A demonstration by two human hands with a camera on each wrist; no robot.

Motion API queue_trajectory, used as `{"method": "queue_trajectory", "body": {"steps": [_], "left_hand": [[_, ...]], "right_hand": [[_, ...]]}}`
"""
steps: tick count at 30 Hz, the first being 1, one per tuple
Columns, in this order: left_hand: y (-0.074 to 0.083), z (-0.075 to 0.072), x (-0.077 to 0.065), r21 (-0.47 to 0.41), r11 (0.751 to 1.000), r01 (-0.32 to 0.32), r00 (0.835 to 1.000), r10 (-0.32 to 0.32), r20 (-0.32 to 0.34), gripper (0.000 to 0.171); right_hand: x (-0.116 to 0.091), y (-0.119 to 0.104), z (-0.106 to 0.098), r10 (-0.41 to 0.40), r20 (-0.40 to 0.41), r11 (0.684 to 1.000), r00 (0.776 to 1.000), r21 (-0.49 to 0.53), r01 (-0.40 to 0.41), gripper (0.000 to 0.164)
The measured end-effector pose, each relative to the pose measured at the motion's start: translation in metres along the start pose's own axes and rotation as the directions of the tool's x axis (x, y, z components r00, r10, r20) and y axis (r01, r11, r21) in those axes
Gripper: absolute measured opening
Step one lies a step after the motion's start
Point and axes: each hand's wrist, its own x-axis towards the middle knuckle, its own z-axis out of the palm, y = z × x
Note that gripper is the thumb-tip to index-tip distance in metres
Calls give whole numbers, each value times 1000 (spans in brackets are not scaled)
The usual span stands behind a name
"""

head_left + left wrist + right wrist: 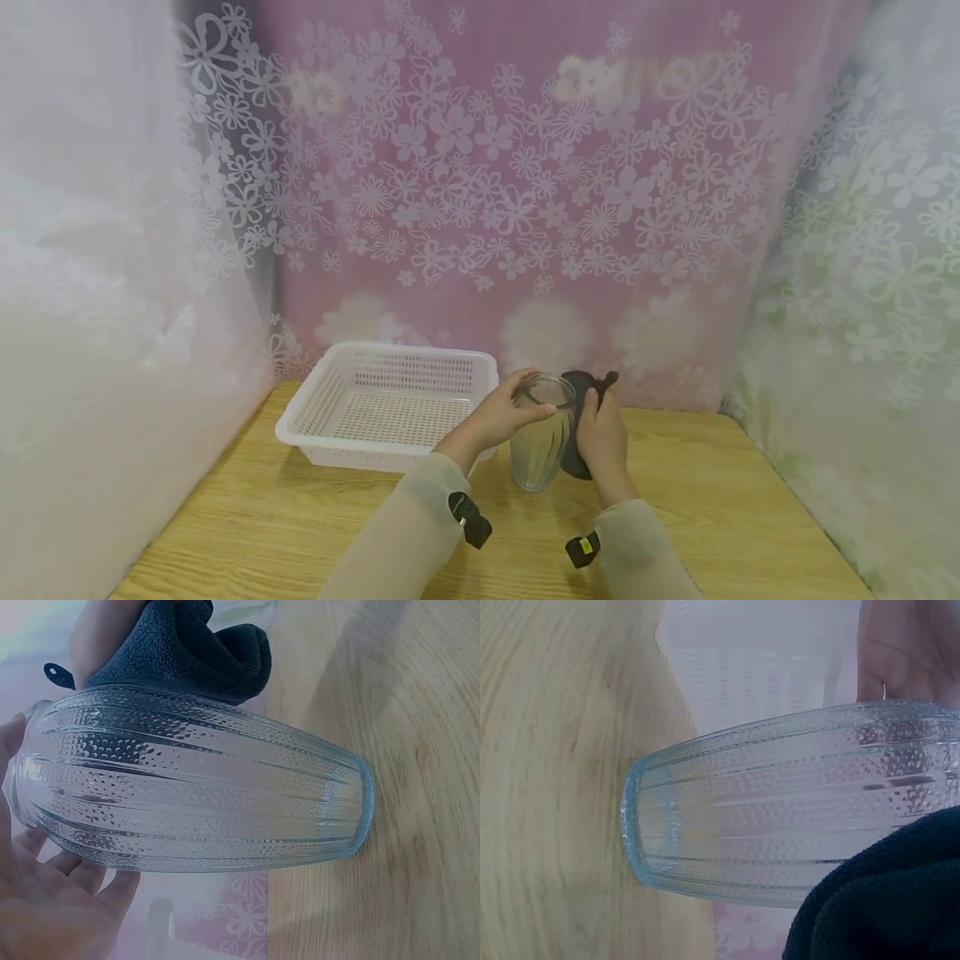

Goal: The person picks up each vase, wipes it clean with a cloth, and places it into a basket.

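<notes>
A clear glass vase with ribbed, dimpled sides stands near the middle of the table, slightly tilted in the head view. My left hand grips it round the neck, thumb across the near side and fingers behind. In the left wrist view the vase spans the picture, its narrow foot close over the wood. My right hand holds a dark, fluffy cloth against the right side of the vase. The bunched cloth covers part of the glass in the right wrist view, and a small loop sticks out at its top.
A white plastic basket with slotted walls stands left of the vase, close to my left forearm. The wooden table extends to the right and front. Flowered curtains enclose the back and both sides.
</notes>
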Motion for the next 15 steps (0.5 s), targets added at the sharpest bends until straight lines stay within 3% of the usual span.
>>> {"method": "queue_trajectory", "body": {"steps": [15], "left_hand": [[-1, 0, 0, -10, 1000, 17, 1000, -17, 6, 72]], "right_hand": [[-2, 19, 7, 78, 91, 997, 993, 15, -79, 58]]}}
